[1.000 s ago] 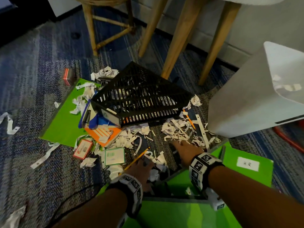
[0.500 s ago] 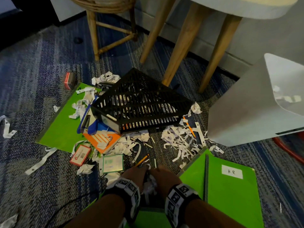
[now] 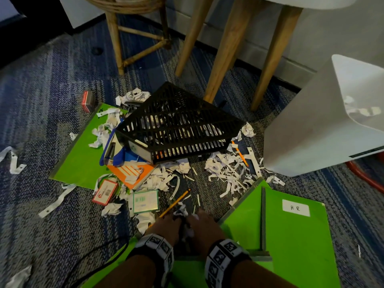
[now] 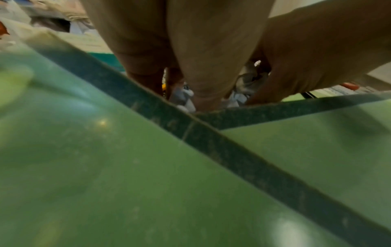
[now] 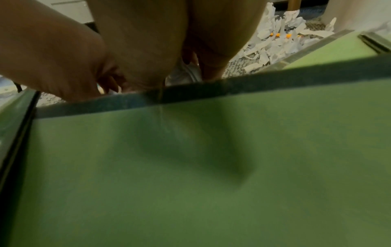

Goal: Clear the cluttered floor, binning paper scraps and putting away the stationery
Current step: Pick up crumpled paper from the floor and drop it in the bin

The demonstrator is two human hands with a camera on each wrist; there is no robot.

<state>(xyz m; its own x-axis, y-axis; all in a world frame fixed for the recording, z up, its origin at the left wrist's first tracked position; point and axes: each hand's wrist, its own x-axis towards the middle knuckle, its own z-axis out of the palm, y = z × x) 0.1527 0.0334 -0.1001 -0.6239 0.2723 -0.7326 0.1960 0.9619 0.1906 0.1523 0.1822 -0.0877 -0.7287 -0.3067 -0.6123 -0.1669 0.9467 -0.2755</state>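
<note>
Both hands meet low in the head view, on the carpet by the corner of a green folder [image 3: 291, 235] labelled HR. My left hand [image 3: 166, 223] and right hand [image 3: 204, 223] curl inward round one clump of white paper scraps [image 3: 182, 212] held between them. The left wrist view shows the left fingers [image 4: 203, 66] pointing down onto crumpled scraps [image 4: 184, 98]. White paper [image 5: 184, 73] sits under the right fingers [image 5: 169, 50] in the right wrist view. A yellow pencil [image 3: 176, 201] lies slanted, its lower end running under the left hand.
An overturned black slatted basket [image 3: 176, 125] lies over notebooks and another green folder [image 3: 81, 163]. More shredded paper [image 3: 228, 171] and an orange pencil [image 3: 240, 153] lie beside a white bin [image 3: 311, 132] at right. Cards [image 3: 145, 201], a red box [image 3: 88, 100] and wooden stool legs [image 3: 224, 48] surround the area.
My right hand has pulled back left from the scrap pile by the bin and met the left hand. Both now cup a clump of scraps near the folder corner.
</note>
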